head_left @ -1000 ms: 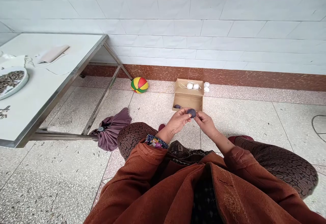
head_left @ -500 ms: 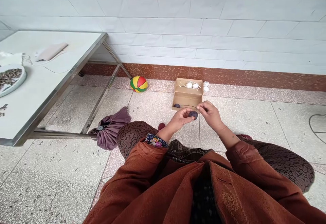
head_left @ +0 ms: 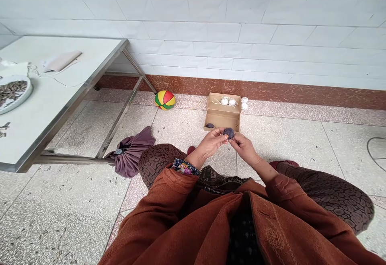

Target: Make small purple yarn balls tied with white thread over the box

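The left hand holds a dark ball of yarn in its fingers, and the right hand has its fingertips at the yarn's right side. Just beyond, an open cardboard box carries a second dark ball in its near left corner and white balls in its raised lid. A colourful ball lies by the leg of a table bearing a dish.
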`<state>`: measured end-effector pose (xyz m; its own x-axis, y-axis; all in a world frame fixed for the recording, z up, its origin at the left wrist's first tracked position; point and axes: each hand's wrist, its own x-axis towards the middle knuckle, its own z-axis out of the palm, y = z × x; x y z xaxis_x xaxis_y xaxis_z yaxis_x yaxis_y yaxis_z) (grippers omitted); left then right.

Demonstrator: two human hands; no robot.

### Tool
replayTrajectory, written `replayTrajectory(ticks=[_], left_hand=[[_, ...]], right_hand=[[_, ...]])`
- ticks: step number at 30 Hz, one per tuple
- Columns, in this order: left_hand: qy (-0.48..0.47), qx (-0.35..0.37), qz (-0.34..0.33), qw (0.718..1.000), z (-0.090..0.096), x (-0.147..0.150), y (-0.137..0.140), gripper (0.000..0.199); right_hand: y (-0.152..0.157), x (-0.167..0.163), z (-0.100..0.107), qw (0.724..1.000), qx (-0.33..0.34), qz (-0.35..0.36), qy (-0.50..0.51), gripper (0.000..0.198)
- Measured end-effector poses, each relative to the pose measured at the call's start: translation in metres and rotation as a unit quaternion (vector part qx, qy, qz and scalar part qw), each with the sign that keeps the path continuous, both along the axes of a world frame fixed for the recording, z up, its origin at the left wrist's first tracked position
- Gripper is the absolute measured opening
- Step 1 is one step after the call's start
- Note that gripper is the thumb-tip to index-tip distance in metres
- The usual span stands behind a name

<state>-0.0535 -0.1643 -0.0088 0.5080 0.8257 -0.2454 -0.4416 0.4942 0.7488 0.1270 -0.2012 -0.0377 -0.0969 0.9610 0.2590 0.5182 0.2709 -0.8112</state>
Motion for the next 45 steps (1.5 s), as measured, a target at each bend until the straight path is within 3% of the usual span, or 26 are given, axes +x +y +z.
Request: replayTrajectory(ticks=[6,11,15,20,24,30,34,36,41,45], left_hand=[[0.08,0.047,0.04,0.995,-0.007,0.001,0.004,0.044],[0.117,0.099,-0.013,0.988,-0.003,0.0,0.003,0.042],[0.109,0.111,-0.064,0.986,0.0,-0.001,0.0,0.041],[0.045,0.071,-0.041,0.996,0.0,-0.001,-0.001,0.057],[0.003,0.021,-0.046,0.999,0.003,-0.001,-0.001,0.046],[-0.025,-0.036,0.034,0.998,-0.002,0.0,0.003,0.041],[-0.009,-0.025,0.076,0.997,-0.005,-0.001,0.005,0.043],[0.016,-0.006,0.082,0.997,-0.006,-0.002,0.005,0.044],[0.073,0.045,0.012,0.996,0.0,-0.002,0.001,0.047],[0.054,0.062,-0.085,0.993,0.007,-0.002,-0.004,0.052]], right_hand=[[-0.007,0.004,0.028,0.998,0.019,0.065,0.001,0.019],[0.008,0.012,0.046,0.999,0.046,0.02,0.011,0.023],[0.02,0.013,0.039,0.999,0.03,-0.013,0.033,0.029],[0.018,0.007,0.02,0.99,-0.087,-0.023,0.11,0.036],[0.011,0.003,0.008,0.979,-0.144,-0.016,0.14,0.039],[-0.005,-0.003,0.003,0.997,-0.068,0.021,0.04,0.035],[-0.015,-0.008,0.015,0.993,0.005,0.118,-0.026,0.028],[-0.016,-0.008,0.026,0.991,0.027,0.128,-0.043,0.025],[-0.001,0.003,0.051,0.997,0.071,0.019,-0.018,0.025],[0.012,0.012,0.048,0.997,0.056,-0.05,0.015,0.028]])
